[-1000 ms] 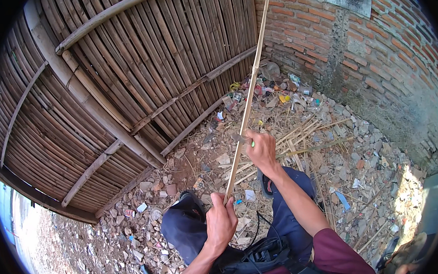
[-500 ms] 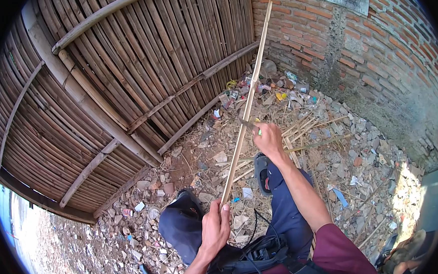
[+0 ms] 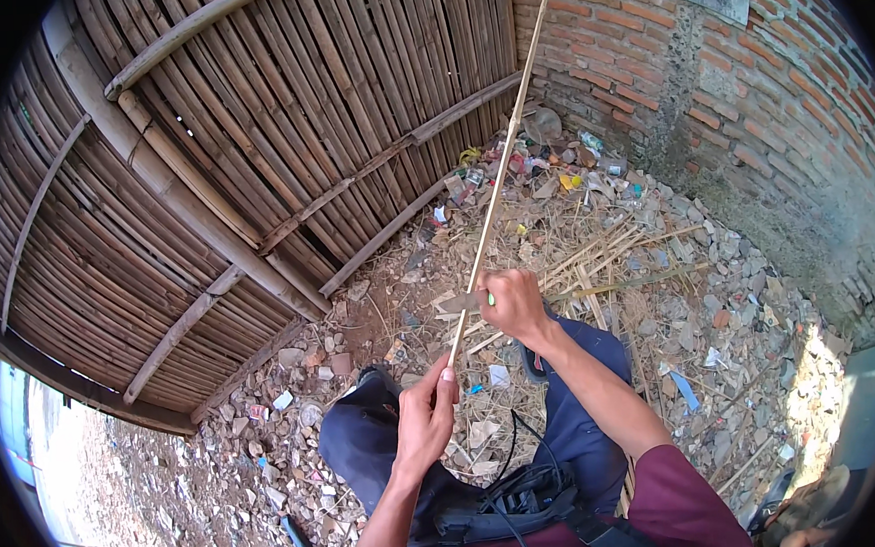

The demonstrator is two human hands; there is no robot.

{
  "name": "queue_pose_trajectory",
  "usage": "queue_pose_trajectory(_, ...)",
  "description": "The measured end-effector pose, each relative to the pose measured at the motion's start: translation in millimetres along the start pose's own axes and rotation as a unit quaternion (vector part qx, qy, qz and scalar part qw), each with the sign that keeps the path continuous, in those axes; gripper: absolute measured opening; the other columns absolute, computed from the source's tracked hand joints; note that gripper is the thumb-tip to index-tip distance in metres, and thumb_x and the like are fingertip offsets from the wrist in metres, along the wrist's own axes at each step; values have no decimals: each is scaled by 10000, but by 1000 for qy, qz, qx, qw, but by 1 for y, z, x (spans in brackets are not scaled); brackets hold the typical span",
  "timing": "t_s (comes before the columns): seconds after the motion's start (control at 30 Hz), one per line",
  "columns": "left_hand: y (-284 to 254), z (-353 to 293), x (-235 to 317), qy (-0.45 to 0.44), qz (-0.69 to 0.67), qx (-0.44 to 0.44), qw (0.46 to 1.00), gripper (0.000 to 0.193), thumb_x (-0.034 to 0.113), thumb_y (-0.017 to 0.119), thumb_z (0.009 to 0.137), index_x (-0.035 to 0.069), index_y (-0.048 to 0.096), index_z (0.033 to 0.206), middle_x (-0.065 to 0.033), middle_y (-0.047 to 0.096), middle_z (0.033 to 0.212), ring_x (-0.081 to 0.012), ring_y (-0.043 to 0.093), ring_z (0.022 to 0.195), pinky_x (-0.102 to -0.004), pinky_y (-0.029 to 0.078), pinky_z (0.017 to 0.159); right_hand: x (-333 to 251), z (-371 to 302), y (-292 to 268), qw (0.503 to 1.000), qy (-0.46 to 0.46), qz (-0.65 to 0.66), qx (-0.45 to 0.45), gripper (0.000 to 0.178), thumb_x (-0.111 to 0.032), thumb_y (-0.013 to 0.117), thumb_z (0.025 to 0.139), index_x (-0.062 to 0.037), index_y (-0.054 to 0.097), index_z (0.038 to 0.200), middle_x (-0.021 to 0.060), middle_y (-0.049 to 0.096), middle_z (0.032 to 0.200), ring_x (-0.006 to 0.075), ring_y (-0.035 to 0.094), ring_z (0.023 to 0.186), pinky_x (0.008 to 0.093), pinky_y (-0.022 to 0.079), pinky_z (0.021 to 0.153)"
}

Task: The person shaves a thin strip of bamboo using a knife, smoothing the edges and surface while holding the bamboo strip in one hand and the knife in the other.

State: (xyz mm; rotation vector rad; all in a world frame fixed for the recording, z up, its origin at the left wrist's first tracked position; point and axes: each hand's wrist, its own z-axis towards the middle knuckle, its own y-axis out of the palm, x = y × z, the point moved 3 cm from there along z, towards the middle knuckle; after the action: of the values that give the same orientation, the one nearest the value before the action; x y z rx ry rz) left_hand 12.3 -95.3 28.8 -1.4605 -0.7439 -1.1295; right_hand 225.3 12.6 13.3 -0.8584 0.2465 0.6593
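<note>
A long, thin pale bamboo strip (image 3: pixel 499 181) slants up and away from me toward the corner of the walls. My left hand (image 3: pixel 426 420) grips its near end, thumb laid along the strip. In my closed right hand (image 3: pixel 516 304) is a knife (image 3: pixel 462 302) with a dark blade and a bit of green showing at the handle. The blade lies across the strip a short way beyond my left hand and appears to touch it. Most of the handle is hidden by my fingers.
Split bamboo pieces (image 3: pixel 597 259) lie on the rubble beyond my right knee. A bamboo slat wall (image 3: pixel 346 89) stands at the left and a brick wall (image 3: pixel 604 53) at the far right. Litter (image 3: pixel 521 163) gathers in their corner. A black strap and cable (image 3: pixel 512 505) lie at my lap.
My right hand and the knife have slid down the strip toward my left hand. The strip now shows a narrower side, and my left hand sits slightly higher.
</note>
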Motion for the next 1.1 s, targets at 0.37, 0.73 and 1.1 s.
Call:
queue_pose_trajectory(0.37, 6, -11, 17, 120, 113, 64, 984, 352, 82, 646, 1054, -87, 647, 1363, -220, 632, 765, -294, 631, 634, -384, 508, 647, 3, 5, -6, 999, 15, -4, 38, 103, -107, 640, 866, -73, 696, 786, 178, 663, 613, 362, 702, 568, 478, 537, 542)
queue_pose_trajectory(0.73, 2, -49, 8, 129, 112, 13, 985, 324, 38, 646, 1038, -30, 670, 1353, -213, 605, 749, -314, 608, 610, -384, 510, 631, 58, 36, -28, 980, 180, -29, 77, 153, -76, 637, 893, -11, 735, 794, 222, 653, 612, 391, 699, 581, 486, 521, 547)
queue_pose_trajectory(1.1, -23, -78, -19, 4, 41, -18, 999, 339, 117, 557, 1092, -34, 666, 1375, -30, 509, 682, -89, 459, 626, -289, 418, 579, 76, 33, -17, 979, 182, 50, 80, 183, -140, 686, 911, 15, 759, 848, 276, 694, 776, 467, 711, 795, 518, 528, 711)
